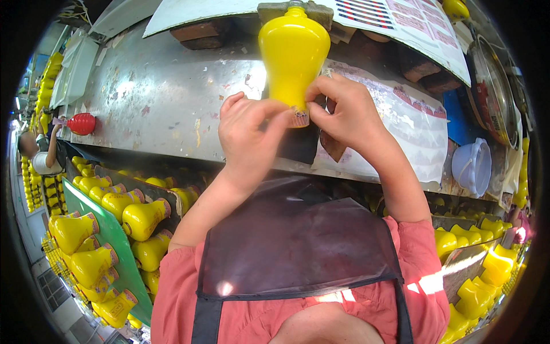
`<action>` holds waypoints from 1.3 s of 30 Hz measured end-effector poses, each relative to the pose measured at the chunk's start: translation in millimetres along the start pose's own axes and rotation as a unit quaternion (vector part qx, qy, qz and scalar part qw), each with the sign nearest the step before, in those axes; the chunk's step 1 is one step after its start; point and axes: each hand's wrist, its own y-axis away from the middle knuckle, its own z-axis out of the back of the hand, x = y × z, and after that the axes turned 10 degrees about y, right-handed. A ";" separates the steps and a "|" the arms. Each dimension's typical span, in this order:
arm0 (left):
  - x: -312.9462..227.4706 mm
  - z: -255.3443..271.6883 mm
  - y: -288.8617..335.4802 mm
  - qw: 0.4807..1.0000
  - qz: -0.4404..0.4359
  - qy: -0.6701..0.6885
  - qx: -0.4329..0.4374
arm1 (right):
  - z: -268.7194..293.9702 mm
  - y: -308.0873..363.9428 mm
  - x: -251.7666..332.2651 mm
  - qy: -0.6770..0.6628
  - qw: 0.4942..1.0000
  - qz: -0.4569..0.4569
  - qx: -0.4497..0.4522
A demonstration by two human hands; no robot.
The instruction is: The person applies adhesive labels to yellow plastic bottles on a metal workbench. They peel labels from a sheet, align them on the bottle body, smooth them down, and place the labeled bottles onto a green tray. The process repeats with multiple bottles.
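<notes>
A glossy yellow vase [294, 54] lies with its wide end away from me and its narrow mouth toward me. Round the mouth runs a patterned decal band [300, 119]. My left hand [252, 129] pinches at the band's left side, thumb and forefinger together. On the other side, my right hand [346, 109] pinches at the band's upper right edge, fingertips against the vase. Under the right hand a brown flat piece [332, 147] shows; whether that hand holds it I cannot tell. The vase's far end meets a metal holder [321, 14].
A metal worktable [166, 109] spans the front, with printed decal sheets [401, 120] on its right. A pale bucket [472, 166] stands at the right edge. Yellow vases [143, 218] crowd racks on both sides. At far left, a person [46, 155] reaches toward a red object [81, 123].
</notes>
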 end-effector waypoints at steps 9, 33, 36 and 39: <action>10.1 -3.5 5.7 0.993 0.099 0.064 -0.019 | -11.7 5.7 1.6 -0.109 0.987 -0.110 -0.035; 43.5 -20.3 17.7 0.982 0.115 0.148 -0.014 | -23.8 7.6 30.3 -0.017 0.986 -0.137 -0.092; 45.9 -20.8 18.2 0.980 0.114 0.165 -0.014 | -28.3 6.5 28.6 -0.067 0.978 -0.174 -0.097; 50.8 -19.4 21.5 0.976 0.123 0.179 -0.002 | -30.0 6.8 23.4 -0.097 0.970 -0.211 -0.071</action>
